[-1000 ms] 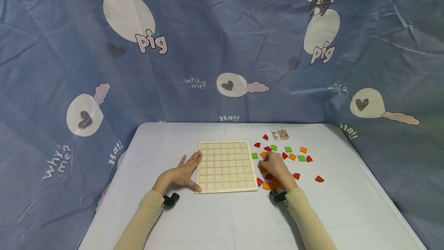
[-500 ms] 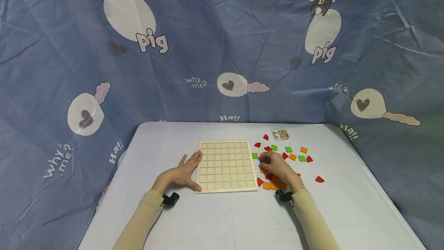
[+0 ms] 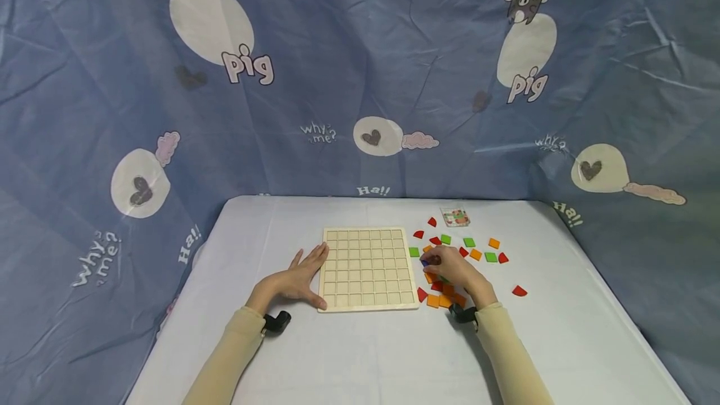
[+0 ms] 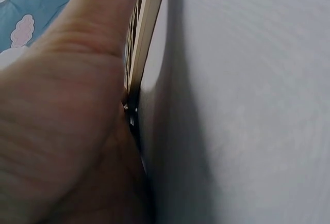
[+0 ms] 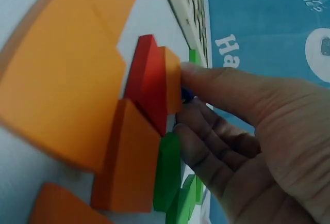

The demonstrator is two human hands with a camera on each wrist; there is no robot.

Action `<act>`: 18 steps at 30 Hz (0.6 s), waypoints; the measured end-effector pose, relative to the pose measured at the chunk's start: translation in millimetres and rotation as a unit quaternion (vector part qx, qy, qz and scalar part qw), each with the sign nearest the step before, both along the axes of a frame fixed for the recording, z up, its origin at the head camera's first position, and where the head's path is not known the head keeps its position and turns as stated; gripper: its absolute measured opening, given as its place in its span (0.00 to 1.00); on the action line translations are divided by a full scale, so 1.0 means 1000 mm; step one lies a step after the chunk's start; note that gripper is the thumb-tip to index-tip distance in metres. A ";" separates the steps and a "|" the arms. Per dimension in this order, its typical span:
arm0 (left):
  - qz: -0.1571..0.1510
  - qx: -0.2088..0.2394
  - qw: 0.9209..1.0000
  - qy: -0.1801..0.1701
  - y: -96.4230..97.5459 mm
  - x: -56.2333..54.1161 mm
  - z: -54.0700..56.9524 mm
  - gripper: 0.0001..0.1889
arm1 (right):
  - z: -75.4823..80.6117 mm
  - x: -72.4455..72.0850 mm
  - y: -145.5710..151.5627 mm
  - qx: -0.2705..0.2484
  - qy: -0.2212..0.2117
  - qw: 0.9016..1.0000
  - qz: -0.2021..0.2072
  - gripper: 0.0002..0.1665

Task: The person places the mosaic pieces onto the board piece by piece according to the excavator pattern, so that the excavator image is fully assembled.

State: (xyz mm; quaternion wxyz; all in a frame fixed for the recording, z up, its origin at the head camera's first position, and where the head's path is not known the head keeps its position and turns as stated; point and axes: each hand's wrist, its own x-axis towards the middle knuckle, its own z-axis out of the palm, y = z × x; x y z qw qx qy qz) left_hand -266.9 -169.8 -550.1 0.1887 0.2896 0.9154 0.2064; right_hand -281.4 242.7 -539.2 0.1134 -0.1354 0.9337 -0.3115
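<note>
A pale wooden board [image 3: 368,270] with a grid of square recesses lies on the table. My left hand [image 3: 295,277] rests at its left edge with fingers spread, thumb near the front corner. In the left wrist view the hand [image 4: 62,105] fills the left side, beside the board's edge [image 4: 149,28]. My right hand [image 3: 452,266] is just right of the board, among loose tiles. The right wrist view has thumb and fingers of the hand [image 5: 258,131] around a small blue piece [image 5: 186,96], mostly hidden between them. Against it stand an orange tile [image 5: 172,79] and a red piece [image 5: 146,82].
Green squares [image 3: 469,242], orange squares [image 3: 494,243] and red quarter-round pieces [image 3: 519,290] lie scattered to the right of the board. Behind them is a small clear packet with a printed picture [image 3: 455,217]. A blue patterned cloth [image 3: 315,80] hangs behind the white table [image 3: 349,355].
My right hand has shifted slightly right, and its fingers have parted enough to show the blue piece. Orange tiles under the wrist show more. My left hand stays on the board's edge.
</note>
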 end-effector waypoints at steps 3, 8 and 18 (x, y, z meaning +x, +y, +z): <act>0.002 -0.001 1.000 0.001 -0.001 0.000 0.000 0.74 | 0.001 0.000 0.000 0.003 0.002 1.000 0.009 0.15; 0.006 0.001 1.000 0.000 -0.002 -0.002 0.000 0.74 | 0.004 -0.001 -0.001 0.002 0.017 0.999 0.027 0.13; 0.003 0.001 1.000 -0.004 0.000 -0.001 -0.002 0.75 | 0.004 0.001 0.000 0.009 0.008 1.000 0.024 0.12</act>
